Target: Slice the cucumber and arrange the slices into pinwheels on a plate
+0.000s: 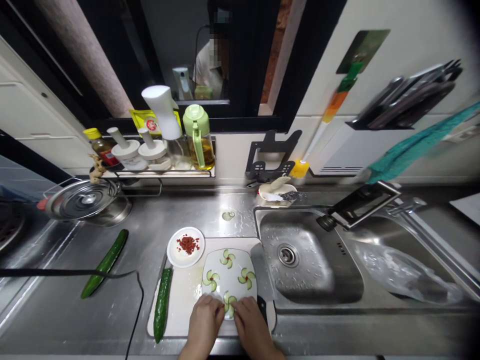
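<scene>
A white squarish plate (229, 274) lies on the cutting board (183, 305), bearing several flower shapes made of thin cucumber slices (246, 278) with small red centres. My left hand (206, 316) is at the plate's near edge, fingers pinched together beside the nearest cucumber flower (229, 303). From the other side, my right hand (250, 319) reaches that same flower, its fingertips closed at a slice. What sits between the left fingertips is hidden. A whole cucumber (162, 306) rests on the board's left side. Behind it, a white dish (173, 250) holds small dried red pieces (188, 244).
Another cucumber (105, 264) and a black cable (139, 285) are on the left counter. A dark knife handle (261, 309) shows beside my right hand. The sink (311, 295) borders the board on the right. Cucumber scraps (228, 215) lie behind. Bottles (200, 142) line a shelf.
</scene>
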Demonstrator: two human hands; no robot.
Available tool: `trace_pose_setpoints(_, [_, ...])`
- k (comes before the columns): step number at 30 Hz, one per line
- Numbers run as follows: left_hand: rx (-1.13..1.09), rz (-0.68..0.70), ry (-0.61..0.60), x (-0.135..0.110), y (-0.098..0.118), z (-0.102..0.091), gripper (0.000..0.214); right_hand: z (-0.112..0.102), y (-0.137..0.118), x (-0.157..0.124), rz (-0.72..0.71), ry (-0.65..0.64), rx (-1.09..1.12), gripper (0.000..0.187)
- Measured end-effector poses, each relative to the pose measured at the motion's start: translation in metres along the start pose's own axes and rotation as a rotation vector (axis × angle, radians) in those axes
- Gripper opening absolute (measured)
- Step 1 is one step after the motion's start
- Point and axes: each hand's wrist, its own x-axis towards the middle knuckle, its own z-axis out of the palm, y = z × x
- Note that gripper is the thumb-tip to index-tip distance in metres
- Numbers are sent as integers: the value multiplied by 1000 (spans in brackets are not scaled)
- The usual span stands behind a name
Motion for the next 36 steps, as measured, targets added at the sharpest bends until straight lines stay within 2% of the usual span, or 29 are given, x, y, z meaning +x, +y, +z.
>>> trace_pose_setpoints(9, [-138, 51, 47, 2, 3, 6, 18, 1, 1, 0, -26, 33, 20, 32])
trace_pose_setpoints(13, [-141, 58, 49, 2, 2, 9, 17, 1, 0, 0, -32, 27, 35, 37])
trace_pose_setpoints(21, [-163, 61, 40, 1, 1, 7, 16, 1, -3, 2, -4, -42, 11, 34])
trace_pose_setpoints(28, [-158, 41, 22, 1, 2, 6, 17, -1, -5, 3, 10, -45, 10, 34])
trace_pose_setpoints(36, [-170, 78, 25, 0, -2, 8, 17, 0, -4, 2, 8, -37, 11, 36])
